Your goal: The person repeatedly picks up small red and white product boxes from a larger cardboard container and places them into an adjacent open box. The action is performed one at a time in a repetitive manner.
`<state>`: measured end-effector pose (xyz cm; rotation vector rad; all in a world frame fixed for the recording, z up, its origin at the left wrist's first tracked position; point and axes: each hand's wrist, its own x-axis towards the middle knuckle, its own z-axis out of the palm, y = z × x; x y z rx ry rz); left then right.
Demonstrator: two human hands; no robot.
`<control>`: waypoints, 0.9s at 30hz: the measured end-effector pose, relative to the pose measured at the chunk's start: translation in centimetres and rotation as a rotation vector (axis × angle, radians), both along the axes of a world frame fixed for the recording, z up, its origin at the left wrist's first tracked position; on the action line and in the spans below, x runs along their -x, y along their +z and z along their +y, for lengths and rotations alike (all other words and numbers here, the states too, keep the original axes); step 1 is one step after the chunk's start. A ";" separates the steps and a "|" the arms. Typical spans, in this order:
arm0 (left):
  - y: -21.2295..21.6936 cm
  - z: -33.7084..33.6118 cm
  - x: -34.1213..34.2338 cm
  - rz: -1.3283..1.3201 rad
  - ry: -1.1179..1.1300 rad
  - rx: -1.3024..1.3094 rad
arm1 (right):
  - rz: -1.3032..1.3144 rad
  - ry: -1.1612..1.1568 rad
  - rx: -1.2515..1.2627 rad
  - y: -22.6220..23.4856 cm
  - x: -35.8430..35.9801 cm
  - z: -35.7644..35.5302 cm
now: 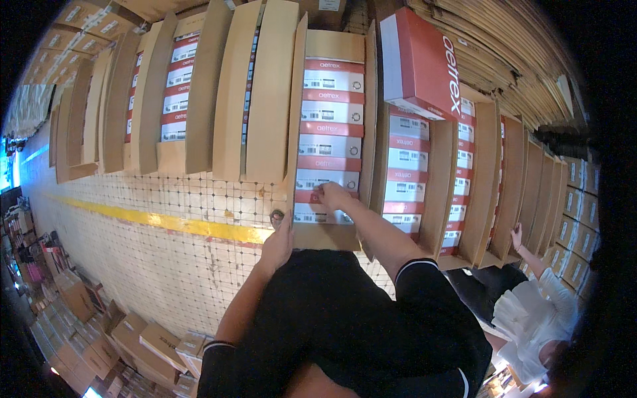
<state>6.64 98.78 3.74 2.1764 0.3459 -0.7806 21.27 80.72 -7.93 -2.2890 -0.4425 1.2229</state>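
In front of me stands an open carton with a row of red-and-white shoe boxes packed on edge, their white label ends facing up. Over the nearer boxes reaches my right hand, its fingers bent together at a label end; whatever they may pinch is too small to make out. At the carton's near left edge is my left hand, closed around a small dark-rimmed round roll. Round marks show near the right end of several box labels.
More open cartons of shoe boxes line up on both sides. A larger red shoe box lies across the carton to the right. A co-worker in a white top reaches into cartons at far right. A yellow floor line runs left.
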 end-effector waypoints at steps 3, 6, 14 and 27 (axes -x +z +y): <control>-0.3 0.5 0.0 -0.028 0.030 0.075 | -0.115 -0.088 -0.069 0.2 -4.2 -0.4; -0.7 1.1 0.4 -0.081 0.036 0.105 | -0.098 -0.112 -0.002 -0.3 -9.0 -0.1; -0.3 1.1 -0.2 0.161 0.114 0.136 | 0.124 -0.140 0.053 -2.8 -20.5 0.6; 0.6 1.3 -1.0 0.233 0.135 0.126 | 0.573 -1.434 -0.591 -5.4 -39.1 1.9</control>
